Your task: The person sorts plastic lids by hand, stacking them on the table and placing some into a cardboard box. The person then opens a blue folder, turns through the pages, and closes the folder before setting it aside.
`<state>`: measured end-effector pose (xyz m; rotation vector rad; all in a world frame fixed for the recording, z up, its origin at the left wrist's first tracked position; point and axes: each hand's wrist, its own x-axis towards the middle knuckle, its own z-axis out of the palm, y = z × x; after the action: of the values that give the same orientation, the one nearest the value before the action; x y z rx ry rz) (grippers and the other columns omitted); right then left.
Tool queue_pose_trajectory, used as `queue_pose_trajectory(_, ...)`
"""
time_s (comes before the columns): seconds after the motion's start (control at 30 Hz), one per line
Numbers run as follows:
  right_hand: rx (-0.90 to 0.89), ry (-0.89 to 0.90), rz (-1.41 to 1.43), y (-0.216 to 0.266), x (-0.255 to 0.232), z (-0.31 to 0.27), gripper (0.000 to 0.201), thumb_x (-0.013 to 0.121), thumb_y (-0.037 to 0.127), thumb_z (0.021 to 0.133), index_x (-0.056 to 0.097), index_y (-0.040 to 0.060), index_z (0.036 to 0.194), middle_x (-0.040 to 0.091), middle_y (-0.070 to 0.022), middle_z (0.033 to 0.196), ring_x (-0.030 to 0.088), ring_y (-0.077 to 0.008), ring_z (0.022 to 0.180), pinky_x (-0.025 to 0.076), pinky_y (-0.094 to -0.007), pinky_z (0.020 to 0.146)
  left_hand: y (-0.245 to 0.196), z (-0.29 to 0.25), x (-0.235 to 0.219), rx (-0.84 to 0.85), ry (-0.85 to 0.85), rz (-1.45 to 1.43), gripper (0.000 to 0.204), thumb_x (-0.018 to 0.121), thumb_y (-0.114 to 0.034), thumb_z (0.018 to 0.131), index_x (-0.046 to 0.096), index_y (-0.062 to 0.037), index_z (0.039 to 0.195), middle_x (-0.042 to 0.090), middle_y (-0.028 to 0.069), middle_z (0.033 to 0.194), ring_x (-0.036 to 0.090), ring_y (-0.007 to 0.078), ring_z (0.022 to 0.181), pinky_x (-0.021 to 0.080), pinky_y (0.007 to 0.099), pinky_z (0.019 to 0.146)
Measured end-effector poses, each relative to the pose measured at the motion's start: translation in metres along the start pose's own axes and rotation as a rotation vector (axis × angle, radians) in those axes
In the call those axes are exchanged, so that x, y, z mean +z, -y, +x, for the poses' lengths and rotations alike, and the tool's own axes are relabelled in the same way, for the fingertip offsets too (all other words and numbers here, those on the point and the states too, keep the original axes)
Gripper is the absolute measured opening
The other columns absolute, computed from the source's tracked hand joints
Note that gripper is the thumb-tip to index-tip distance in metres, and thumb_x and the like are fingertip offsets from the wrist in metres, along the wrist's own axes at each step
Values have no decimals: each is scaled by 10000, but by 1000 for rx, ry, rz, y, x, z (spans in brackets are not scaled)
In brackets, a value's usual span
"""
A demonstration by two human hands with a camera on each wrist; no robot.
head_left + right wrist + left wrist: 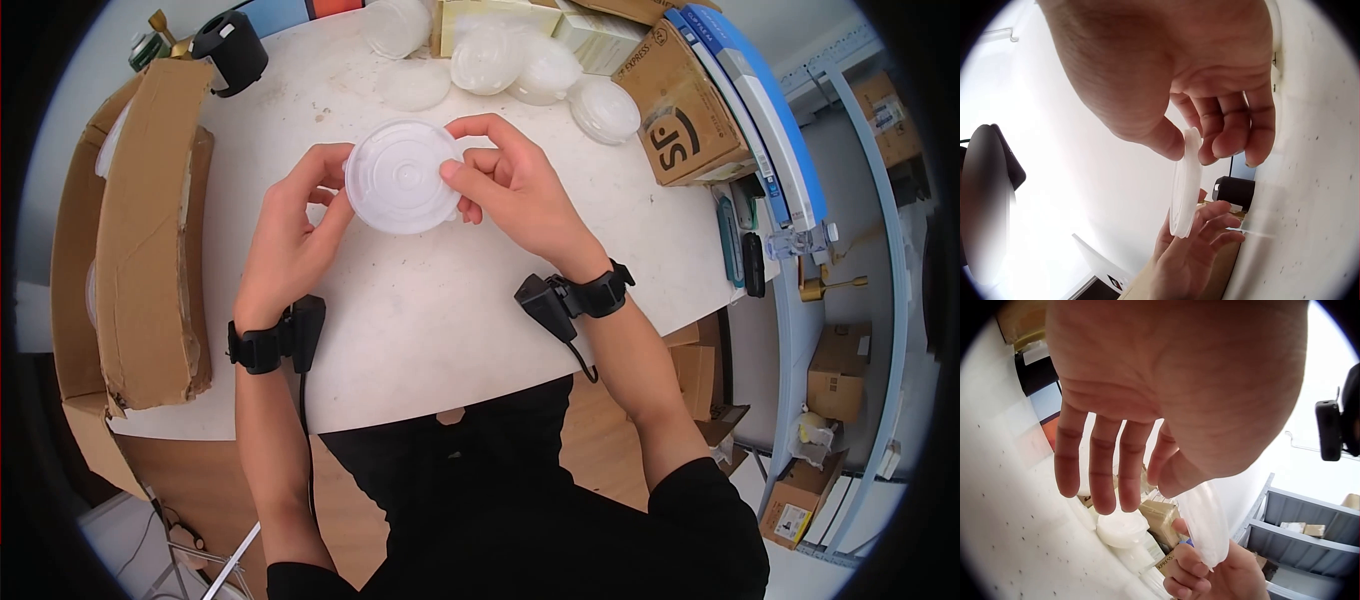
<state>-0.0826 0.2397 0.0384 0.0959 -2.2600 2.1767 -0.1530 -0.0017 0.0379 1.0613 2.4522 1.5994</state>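
A round translucent plastic lid [405, 178] is held up above the white table between both hands. The left hand [300, 230] pinches its left edge between thumb and forefinger. At the right edge, the right hand [520, 190] grips it with the thumb on the upper face and fingers behind. From the left wrist view the lid [1205, 522] appears nearly edge-on, with the left hand's other fingers [1102, 462] hanging extended. The right wrist view shows the lid's thin rim [1186, 187] between the right thumb and fingers.
Several clear round containers [540, 70] and another lid [413, 85] stand at the table's back. A cardboard box [685, 110] and blue folders [760, 120] are at the right. Along the left edge lies a long open carton [150, 240], with a black cylindrical object [230, 52] behind it.
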Motion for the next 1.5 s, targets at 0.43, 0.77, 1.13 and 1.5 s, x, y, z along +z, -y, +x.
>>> queue_pose_trajectory(0.43,19,-62,36,7,2,-2,324,674,195,1027,541,30,1272,590,22,725,586,-64,686,468,-232,611,0,-1,-2,-26,-63,-40,336,593,-33,975,618,-43,1310,734,90,1127,689,197,955,541,337,848)
queue_pose_trajectory(0.77,46,-6,15,4,2,-2,341,678,165,1021,529,27,1295,599,18,742,590,-66,698,470,-232,616,-11,-2,-4,-16,7,10,502,653,-14,908,571,-38,1403,670,97,1335,663,220,1123,552,345,897)
queue_pose_trajectory(1.13,37,-19,-12,10,12,-4,545,620,62,1021,369,38,1504,714,-85,877,594,-95,689,485,-257,640,2,-5,-7,26,21,2,516,654,-53,915,563,-47,1423,646,111,1356,669,248,1105,562,362,847)
queue_pose_trajectory(1.5,21,-7,-21,11,11,-6,541,631,70,1016,390,49,1500,743,-115,987,609,-96,718,492,-251,658,0,-4,-6,36,22,16,481,654,-57,924,582,-49,1400,653,117,1349,675,256,1097,564,365,837)
